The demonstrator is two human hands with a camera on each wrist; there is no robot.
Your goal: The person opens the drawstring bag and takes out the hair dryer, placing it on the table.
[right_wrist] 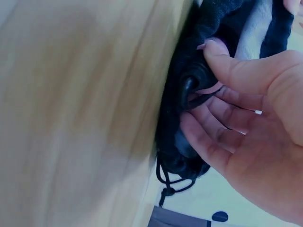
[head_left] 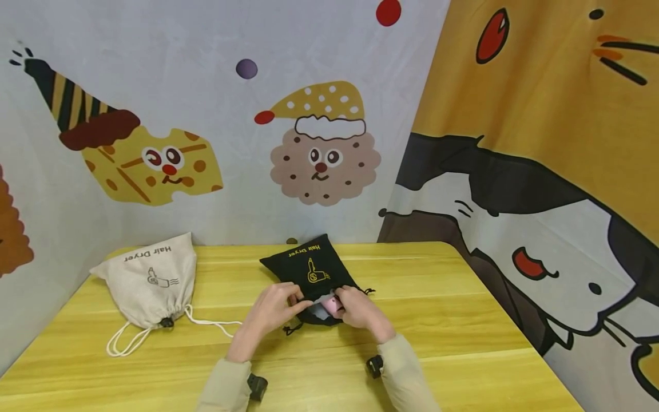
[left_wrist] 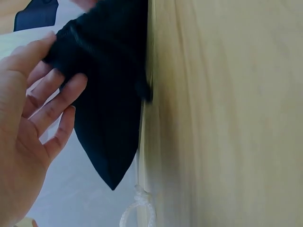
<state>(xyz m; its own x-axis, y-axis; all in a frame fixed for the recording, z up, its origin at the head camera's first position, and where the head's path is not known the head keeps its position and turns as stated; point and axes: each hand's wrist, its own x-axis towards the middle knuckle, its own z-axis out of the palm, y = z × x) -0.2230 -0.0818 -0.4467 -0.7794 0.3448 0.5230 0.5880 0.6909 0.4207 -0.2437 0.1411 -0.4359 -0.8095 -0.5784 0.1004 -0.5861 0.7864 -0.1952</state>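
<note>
A black drawstring bag (head_left: 321,260) printed "Hair Dryer" in yellow lies on the table, its mouth toward me. At the left of that mouth, my left hand (head_left: 273,306) pinches the fabric rim between thumb and finger. My right hand (head_left: 360,309) reaches into the right side of the opening. It grips a pink hair dryer (head_left: 332,305), most of which the bag and fingers hide. The right wrist view shows the thumb and fingers around a black end with a small loop (right_wrist: 188,90). A pale lining (right_wrist: 255,28) shows inside the bag.
To the left lies a cream drawstring bag (head_left: 149,280), also printed "Hair Dryer", with a black toggle (head_left: 166,322) and white cords (head_left: 123,343) trailing over the wooden table (head_left: 463,343). Black cord ends (head_left: 292,329) stick out beside the black bag. A cartoon-printed curtain (head_left: 231,217) hangs behind.
</note>
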